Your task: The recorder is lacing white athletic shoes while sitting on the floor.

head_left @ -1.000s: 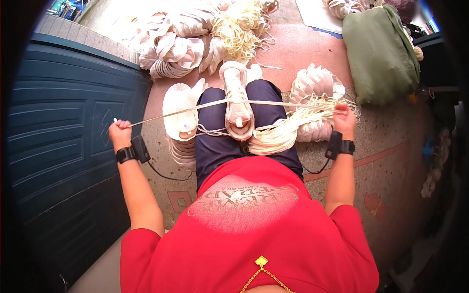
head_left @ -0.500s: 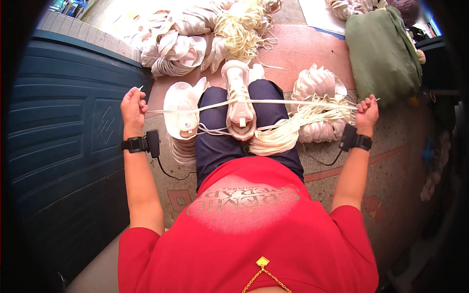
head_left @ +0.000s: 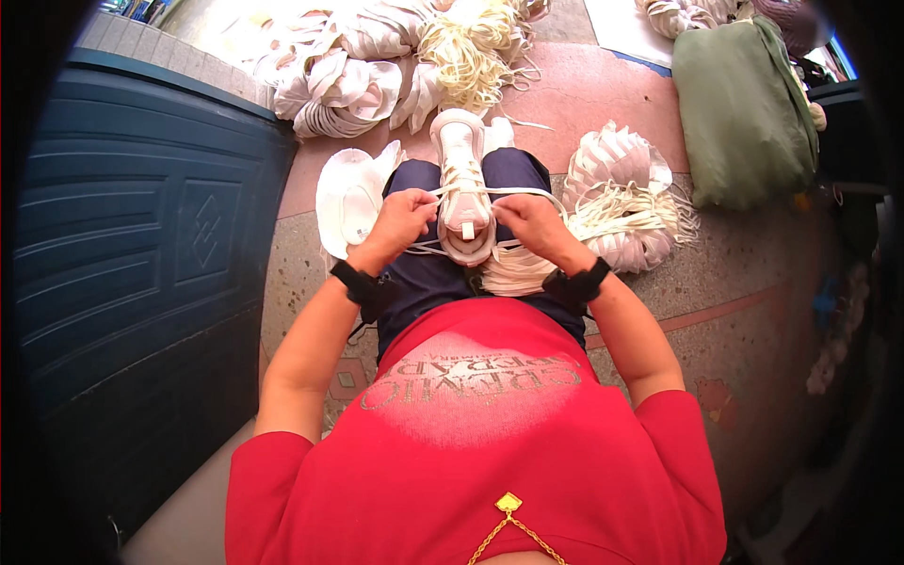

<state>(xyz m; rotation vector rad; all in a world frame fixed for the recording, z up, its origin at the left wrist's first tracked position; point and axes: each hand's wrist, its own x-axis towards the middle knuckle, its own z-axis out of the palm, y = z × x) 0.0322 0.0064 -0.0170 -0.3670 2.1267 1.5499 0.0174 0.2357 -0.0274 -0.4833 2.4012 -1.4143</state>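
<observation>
A pale pinkish-white shoe upper [head_left: 460, 141] lies across my thighs, toe pointing away from me, its front threaded with a cream shoelace [head_left: 520, 190]. My left hand [head_left: 403, 221] is beside its left edge, fingers pinched on the lace close to the eyelets. On the other side my right hand [head_left: 535, 224] pinches the lace's right part, which loops out past the knuckles. Both wrists carry black straps. A bundle of loose cream laces [head_left: 516, 275] rests on my right thigh, partly covered by my right forearm.
Another white upper [head_left: 341, 198] sits left of my knee. To the right is a stack of uppers [head_left: 617, 162] draped with laces [head_left: 629, 215]. A large heap of uppers [head_left: 353, 85] lies ahead, a green sack [head_left: 744, 113] far right, a blue panelled door [head_left: 151, 198] left.
Both hands have come inward from wide apart to the shoe's sides. The lace, stretched straight out to both sides before, now hangs slack and looped near the upper.
</observation>
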